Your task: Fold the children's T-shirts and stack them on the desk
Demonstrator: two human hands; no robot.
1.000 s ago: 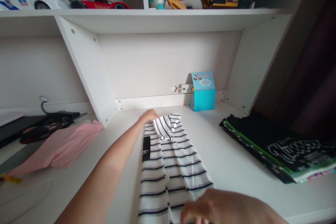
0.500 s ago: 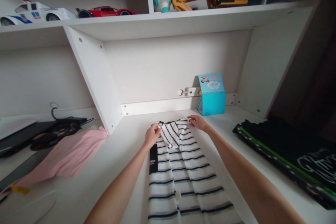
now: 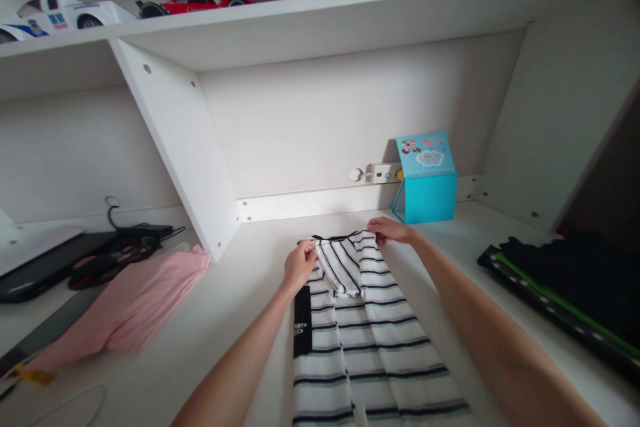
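A white shirt with thin black stripes (image 3: pixel 365 333) lies folded lengthwise on the white desk (image 3: pixel 235 320), its far end towards the back wall. My left hand (image 3: pixel 300 263) pinches the far left corner of that end. At the far right corner my right hand (image 3: pixel 393 230) is closed on the fabric too. A black label strip (image 3: pixel 302 320) runs along the shirt's left edge.
A pink garment (image 3: pixel 130 307) lies left of the shirt. A stack of dark folded clothes (image 3: pixel 570 293) sits at the right. A blue box (image 3: pixel 427 180) and a wall socket (image 3: pixel 383 173) stand at the back. Toy cars (image 3: pixel 75 13) line the shelf above.
My right hand came up from the shirt's near end to its far right corner and took hold. The view shifted down and left a little.
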